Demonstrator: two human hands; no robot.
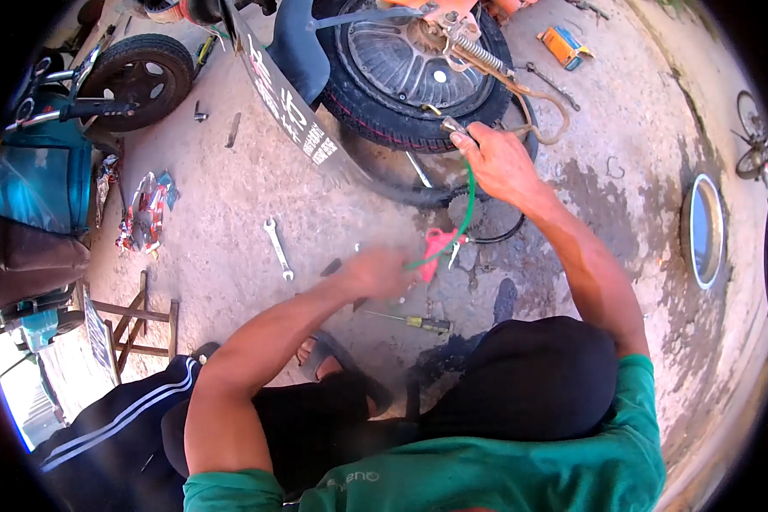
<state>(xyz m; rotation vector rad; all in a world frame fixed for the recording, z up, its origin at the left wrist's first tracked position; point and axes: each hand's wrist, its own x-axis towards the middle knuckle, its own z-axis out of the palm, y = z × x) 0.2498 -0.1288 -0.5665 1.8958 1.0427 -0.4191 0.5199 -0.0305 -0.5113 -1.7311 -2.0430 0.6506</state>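
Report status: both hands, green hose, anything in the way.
Right hand gripping metal nozzle by the tyre. Left hand blurred, grip unclear. Green hose bowed between hands. Screwdriver on ground nearby.

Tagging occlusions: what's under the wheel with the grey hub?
Jutting from under the wheel, part of a black tire-like ring shows, with a silver rod within its curve. The wheel covers the ring's far part; what lies directly beneath can't be seen.

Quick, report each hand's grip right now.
Left hand: at the thin green flexible hose, too blurred to tell whether open or closed.
Right hand: closed, holding the short silver cylindrical metal fitting.
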